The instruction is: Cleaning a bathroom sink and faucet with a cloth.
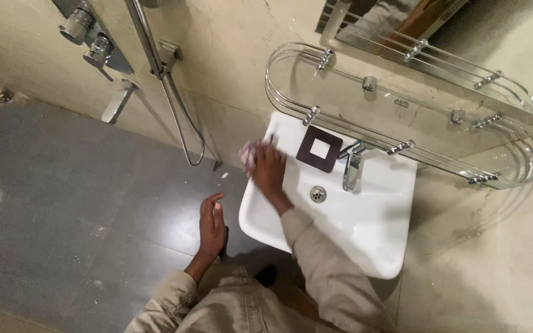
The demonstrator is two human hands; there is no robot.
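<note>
Right hand (269,168) is down on the left rim of the sink (365,228), fingers closed on a crumpled cloth (249,154), pale with pinkish patches, and the cloth is pressed against the sink's upper left corner, right by the wall. The beige sleeve (328,271) runs back from that wrist across the front of the basin.

Left hand (211,223) hangs free beside the sink, out over the grey floor (81,203). It holds nothing and touches nothing; fingers loosely open, slightly curled, thumb apart from the rest.

Moving out: the sink is white, squarish, fixed to the wall. At its bottom sits a round metal drain (318,193), just to the right of the working hand. Behind the drain stands a chrome tap (351,165), spout pointing down into the basin. Just left of the tap, on the back ledge, lies a dark brown square dish (319,148) with a pale square in its middle; the cloth hand is near it, not touching.

Above the sink there's a glass shelf (402,105) with curved chrome rails, and above that the lower edge of a mirror (439,31). Over to the left, on the beige wall, a shower mixer (94,46) with a spout below it, and a shower hose (183,117) looping down.
</note>
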